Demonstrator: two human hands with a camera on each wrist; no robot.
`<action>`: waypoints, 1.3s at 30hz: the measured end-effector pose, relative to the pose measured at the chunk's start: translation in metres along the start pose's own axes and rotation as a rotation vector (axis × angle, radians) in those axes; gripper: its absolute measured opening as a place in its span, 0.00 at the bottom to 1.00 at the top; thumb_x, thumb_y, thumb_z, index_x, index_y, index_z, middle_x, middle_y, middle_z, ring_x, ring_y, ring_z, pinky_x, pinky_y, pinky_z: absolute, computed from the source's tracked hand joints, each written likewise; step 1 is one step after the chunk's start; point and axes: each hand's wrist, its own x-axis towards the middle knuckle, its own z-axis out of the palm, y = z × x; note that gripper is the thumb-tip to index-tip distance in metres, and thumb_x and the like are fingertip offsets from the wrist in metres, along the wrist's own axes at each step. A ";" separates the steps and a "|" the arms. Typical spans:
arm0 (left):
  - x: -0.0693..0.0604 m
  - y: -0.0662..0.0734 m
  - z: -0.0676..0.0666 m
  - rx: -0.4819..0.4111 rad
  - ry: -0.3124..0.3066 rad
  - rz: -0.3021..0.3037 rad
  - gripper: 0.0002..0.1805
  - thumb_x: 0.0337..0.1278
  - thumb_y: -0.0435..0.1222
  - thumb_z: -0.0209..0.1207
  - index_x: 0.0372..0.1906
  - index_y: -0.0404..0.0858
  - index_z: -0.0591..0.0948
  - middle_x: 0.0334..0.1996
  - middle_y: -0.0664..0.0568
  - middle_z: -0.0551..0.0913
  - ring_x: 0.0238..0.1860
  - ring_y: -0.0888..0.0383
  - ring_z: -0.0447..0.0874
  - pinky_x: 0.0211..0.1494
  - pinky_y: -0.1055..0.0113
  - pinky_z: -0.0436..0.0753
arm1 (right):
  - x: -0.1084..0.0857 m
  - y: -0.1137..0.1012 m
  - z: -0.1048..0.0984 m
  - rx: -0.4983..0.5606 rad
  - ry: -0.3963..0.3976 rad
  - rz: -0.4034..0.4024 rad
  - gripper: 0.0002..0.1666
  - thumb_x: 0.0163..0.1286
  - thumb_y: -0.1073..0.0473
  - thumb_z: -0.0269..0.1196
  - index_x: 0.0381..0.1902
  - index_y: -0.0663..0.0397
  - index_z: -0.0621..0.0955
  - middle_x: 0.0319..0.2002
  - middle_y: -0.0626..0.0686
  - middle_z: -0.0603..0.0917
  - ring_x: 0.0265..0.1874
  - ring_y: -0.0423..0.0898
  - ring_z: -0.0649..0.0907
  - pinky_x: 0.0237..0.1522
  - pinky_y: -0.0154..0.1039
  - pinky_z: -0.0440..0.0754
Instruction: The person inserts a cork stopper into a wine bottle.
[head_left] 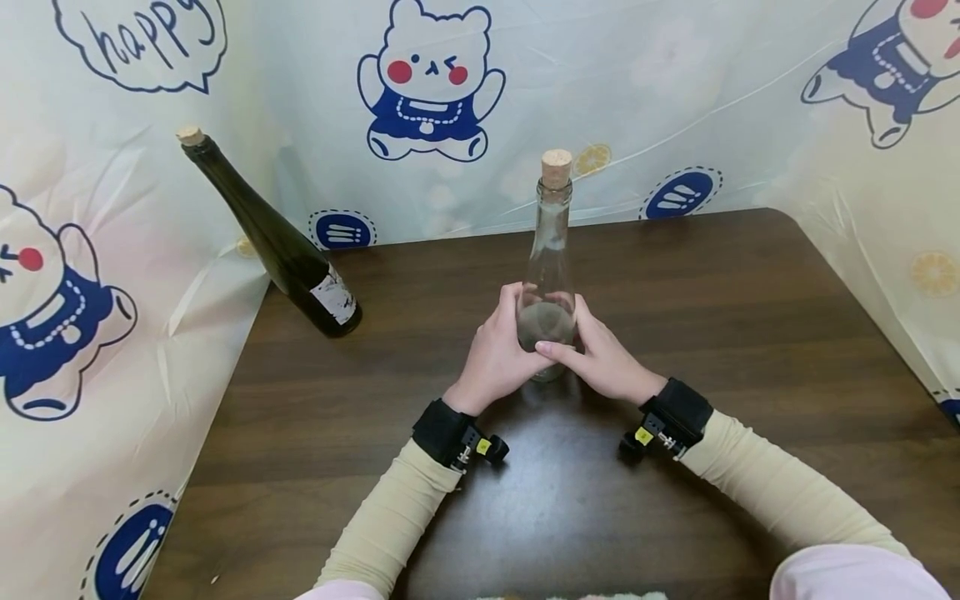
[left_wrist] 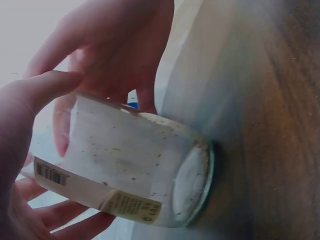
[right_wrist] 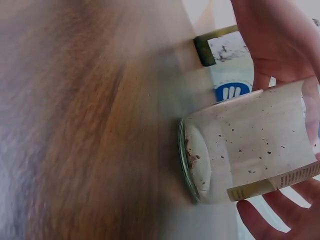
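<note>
A clear glass bottle stands upright at mid-table with a cork in its mouth. From the left, my left hand grips its lower body. My right hand holds it from the right, and the thumbs meet at the front. Close up in the left wrist view, the bottle shows a pale label with a barcode strip and small dark specks. Its thick base is right by the tabletop in the right wrist view; whether it touches I cannot tell.
A dark green bottle with a cork and a torn white label stands at the table's far left. The brown wooden table ends at a printed plastic sheet hung behind and at both sides. Something pale shows at the bottom edge.
</note>
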 end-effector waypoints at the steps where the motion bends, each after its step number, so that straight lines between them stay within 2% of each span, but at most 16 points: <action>1: 0.000 -0.001 0.001 -0.005 0.014 0.004 0.46 0.50 0.48 0.75 0.69 0.45 0.61 0.60 0.52 0.79 0.57 0.57 0.79 0.54 0.54 0.78 | 0.000 0.000 0.001 0.024 0.003 -0.004 0.38 0.76 0.46 0.62 0.75 0.46 0.59 0.70 0.48 0.67 0.61 0.47 0.75 0.55 0.53 0.76; 4: -0.002 -0.003 0.001 -0.010 0.069 0.021 0.46 0.48 0.52 0.75 0.69 0.45 0.64 0.60 0.53 0.79 0.59 0.58 0.78 0.55 0.52 0.78 | 0.001 0.000 0.007 0.070 0.025 -0.022 0.38 0.76 0.49 0.62 0.76 0.44 0.59 0.71 0.47 0.67 0.63 0.46 0.74 0.58 0.53 0.75; 6: -0.002 -0.004 -0.003 0.011 0.121 0.030 0.47 0.46 0.54 0.76 0.69 0.46 0.66 0.59 0.55 0.80 0.59 0.58 0.79 0.54 0.52 0.78 | 0.002 -0.003 0.014 0.088 0.049 -0.027 0.40 0.77 0.52 0.61 0.79 0.44 0.56 0.74 0.49 0.63 0.68 0.47 0.70 0.62 0.53 0.72; 11: -0.002 -0.005 -0.025 0.082 0.263 0.006 0.47 0.43 0.57 0.77 0.67 0.46 0.69 0.59 0.56 0.81 0.56 0.57 0.81 0.52 0.52 0.78 | 0.002 -0.020 0.038 0.093 0.130 -0.127 0.39 0.82 0.61 0.52 0.82 0.52 0.48 0.80 0.53 0.53 0.76 0.48 0.59 0.69 0.50 0.64; 13: -0.004 -0.006 -0.041 0.082 0.328 -0.015 0.47 0.42 0.57 0.78 0.67 0.46 0.70 0.58 0.55 0.82 0.55 0.57 0.81 0.53 0.52 0.78 | 0.002 -0.022 0.042 0.080 0.116 -0.182 0.38 0.82 0.63 0.52 0.82 0.52 0.50 0.79 0.54 0.56 0.75 0.51 0.62 0.68 0.52 0.67; 15: -0.007 -0.010 -0.062 0.070 0.404 -0.031 0.46 0.40 0.55 0.80 0.65 0.45 0.71 0.58 0.56 0.82 0.55 0.57 0.80 0.54 0.52 0.77 | 0.002 -0.018 0.042 0.050 0.073 -0.192 0.37 0.81 0.61 0.54 0.81 0.50 0.54 0.78 0.52 0.59 0.73 0.52 0.65 0.66 0.53 0.70; 19: -0.022 -0.023 -0.115 0.062 0.574 -0.068 0.46 0.39 0.51 0.82 0.64 0.43 0.72 0.55 0.54 0.83 0.52 0.57 0.81 0.50 0.54 0.77 | -0.002 -0.010 0.030 -0.024 0.017 -0.136 0.34 0.80 0.57 0.57 0.79 0.52 0.60 0.76 0.53 0.64 0.72 0.52 0.67 0.63 0.56 0.72; 23: -0.044 -0.043 -0.159 0.078 0.695 -0.189 0.46 0.41 0.48 0.81 0.66 0.45 0.71 0.56 0.53 0.82 0.53 0.58 0.80 0.48 0.61 0.75 | -0.007 0.001 0.009 -0.108 0.054 -0.067 0.33 0.79 0.55 0.59 0.77 0.52 0.64 0.75 0.55 0.66 0.72 0.49 0.67 0.62 0.56 0.73; 27: -0.066 -0.061 -0.186 0.064 0.730 -0.381 0.47 0.44 0.49 0.80 0.70 0.53 0.67 0.60 0.54 0.79 0.59 0.60 0.75 0.55 0.63 0.70 | -0.011 0.008 -0.011 -0.177 0.096 -0.015 0.33 0.78 0.53 0.61 0.75 0.54 0.67 0.74 0.56 0.67 0.71 0.50 0.68 0.61 0.58 0.74; 31: -0.078 -0.077 -0.201 0.048 0.734 -0.535 0.48 0.46 0.49 0.78 0.71 0.57 0.63 0.63 0.54 0.75 0.64 0.60 0.70 0.61 0.62 0.65 | -0.015 0.013 -0.027 -0.214 0.122 0.028 0.32 0.77 0.52 0.62 0.73 0.56 0.69 0.75 0.56 0.66 0.71 0.52 0.68 0.61 0.58 0.73; 35: -0.084 -0.091 -0.206 0.041 0.728 -0.577 0.49 0.45 0.47 0.79 0.72 0.54 0.63 0.63 0.52 0.75 0.64 0.58 0.70 0.62 0.61 0.65 | -0.020 0.014 -0.037 -0.223 0.143 0.068 0.32 0.77 0.51 0.62 0.73 0.57 0.70 0.75 0.56 0.66 0.71 0.53 0.68 0.62 0.59 0.72; 39: -0.087 -0.100 -0.202 0.020 0.708 -0.577 0.50 0.44 0.45 0.80 0.72 0.49 0.63 0.64 0.47 0.75 0.66 0.58 0.70 0.67 0.58 0.64 | -0.023 0.014 -0.045 -0.223 0.148 0.100 0.33 0.77 0.50 0.62 0.73 0.57 0.69 0.75 0.57 0.65 0.71 0.55 0.68 0.63 0.60 0.71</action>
